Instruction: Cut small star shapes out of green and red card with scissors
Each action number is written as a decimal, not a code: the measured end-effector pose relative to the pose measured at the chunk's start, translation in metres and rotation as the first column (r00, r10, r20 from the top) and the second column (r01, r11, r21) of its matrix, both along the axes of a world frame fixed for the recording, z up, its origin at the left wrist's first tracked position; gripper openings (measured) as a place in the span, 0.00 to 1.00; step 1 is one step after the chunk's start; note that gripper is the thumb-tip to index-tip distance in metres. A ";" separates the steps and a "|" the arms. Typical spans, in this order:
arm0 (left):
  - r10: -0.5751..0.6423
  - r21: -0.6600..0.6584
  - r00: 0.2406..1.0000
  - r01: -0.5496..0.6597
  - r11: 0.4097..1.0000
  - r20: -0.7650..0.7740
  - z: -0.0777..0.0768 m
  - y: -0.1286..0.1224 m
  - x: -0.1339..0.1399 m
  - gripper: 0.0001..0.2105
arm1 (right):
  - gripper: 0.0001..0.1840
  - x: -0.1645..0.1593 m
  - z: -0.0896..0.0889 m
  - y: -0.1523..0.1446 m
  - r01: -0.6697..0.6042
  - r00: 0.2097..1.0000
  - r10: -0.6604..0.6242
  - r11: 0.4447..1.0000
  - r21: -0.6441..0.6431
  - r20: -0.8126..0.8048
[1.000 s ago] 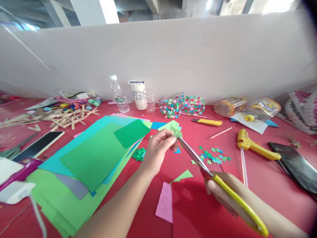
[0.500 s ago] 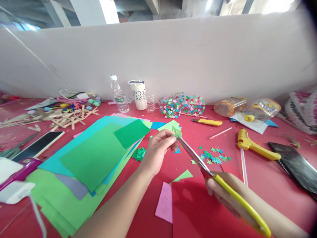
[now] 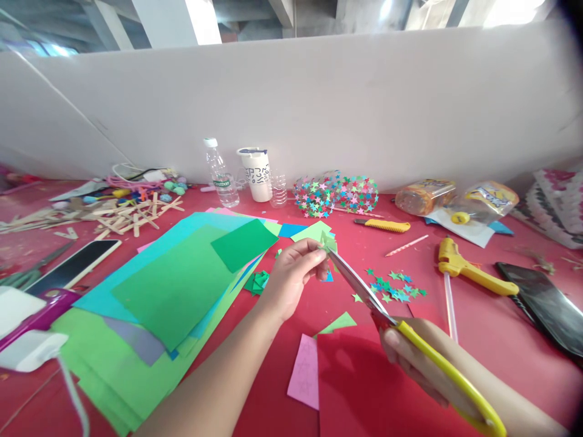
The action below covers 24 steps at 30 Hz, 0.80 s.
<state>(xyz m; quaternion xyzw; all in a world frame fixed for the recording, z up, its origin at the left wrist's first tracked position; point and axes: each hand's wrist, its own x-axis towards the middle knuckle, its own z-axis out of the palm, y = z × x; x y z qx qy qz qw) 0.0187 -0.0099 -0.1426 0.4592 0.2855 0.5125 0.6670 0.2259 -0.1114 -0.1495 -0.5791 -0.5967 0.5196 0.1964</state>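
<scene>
Between the thumb and fingers of my left hand (image 3: 298, 270) is a small piece of light green paper (image 3: 327, 241), its far end poking out past the fingertips. My right hand (image 3: 412, 355) is wrapped round the yellow handle of a pair of scissors (image 3: 357, 282). The blade tips touch the green paper right at my left fingertips. Under the scissors lie a red sheet (image 3: 364, 388), a pink strip with stars drawn on it (image 3: 304, 376) and a green paper scrap (image 3: 339, 321). Small cut paper stars (image 3: 396, 286) are scattered to the right of the blades.
Stacked coloured sheets (image 3: 173, 285) cover the left side. A water bottle (image 3: 221, 176), a cup (image 3: 255, 175) and star-covered clear plastic pieces (image 3: 334, 194) stand by the wall. A yellow cutter (image 3: 385, 225), glue gun (image 3: 471, 267) and black phone (image 3: 546, 303) lie at right; wooden sticks (image 3: 136, 215) at left.
Both hands keep nearly the same pose, the scissor tips still at the green paper. The whole view has shifted very slightly.
</scene>
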 end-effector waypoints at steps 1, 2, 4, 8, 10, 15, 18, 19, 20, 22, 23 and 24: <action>-0.012 -0.008 1.000 0.012 1.000 0.003 0.000 0.000 0.000 0.06 | 0.40 0.000 0.000 0.000 -0.005 1.000 0.005 1.000 0.009 -0.005; -0.022 -0.016 1.000 0.022 1.000 0.006 0.000 -0.001 0.000 0.06 | 0.40 0.000 0.000 0.000 -0.011 1.000 0.012 1.000 0.020 -0.008; -0.028 -0.026 1.000 0.028 0.999 0.010 0.000 -0.001 0.001 0.07 | 0.39 0.000 0.001 0.001 -0.015 1.000 0.015 1.000 0.024 -0.002; 0.024 0.002 0.999 -0.024 1.000 -0.025 0.001 -0.002 0.002 0.06 | 0.39 0.001 0.006 0.002 -0.023 1.000 0.023 0.999 -0.033 0.013; 0.073 0.056 0.994 -0.068 0.996 -0.083 0.001 -0.002 0.002 0.05 | 0.38 0.002 0.006 0.003 -0.028 0.999 0.029 0.999 -0.037 0.015; 0.141 0.147 0.974 -0.115 0.982 -0.180 0.003 0.000 -0.001 0.05 | 0.37 0.008 -0.001 0.006 -0.034 0.999 0.035 0.999 -0.027 0.038; 0.129 0.157 0.972 -0.098 0.983 -0.197 0.004 0.002 -0.003 0.04 | 0.37 0.009 -0.003 0.007 -0.029 0.997 0.032 0.999 -0.036 0.065; 0.127 0.158 0.972 -0.096 0.983 -0.199 0.004 0.002 -0.004 0.04 | 0.37 0.009 -0.003 0.007 -0.027 0.997 0.030 0.999 -0.042 0.074; 0.125 0.158 0.972 -0.094 0.983 -0.199 0.004 0.002 -0.005 0.04 | 0.37 0.009 -0.003 0.006 -0.028 0.996 0.031 0.999 -0.046 0.079; 0.120 0.157 0.973 -0.089 0.984 -0.199 0.004 0.003 -0.006 0.04 | 0.37 0.009 -0.002 0.006 -0.032 0.996 0.036 0.998 -0.048 0.085; 0.117 0.158 0.973 -0.086 0.984 -0.198 0.004 0.003 -0.006 0.04 | 0.36 0.009 -0.001 0.006 -0.035 0.996 0.039 0.998 -0.046 0.085; 0.114 0.159 0.974 -0.083 0.984 -0.195 0.004 0.003 -0.006 0.04 | 0.36 0.009 -0.001 0.006 -0.038 0.996 0.042 0.998 -0.044 0.084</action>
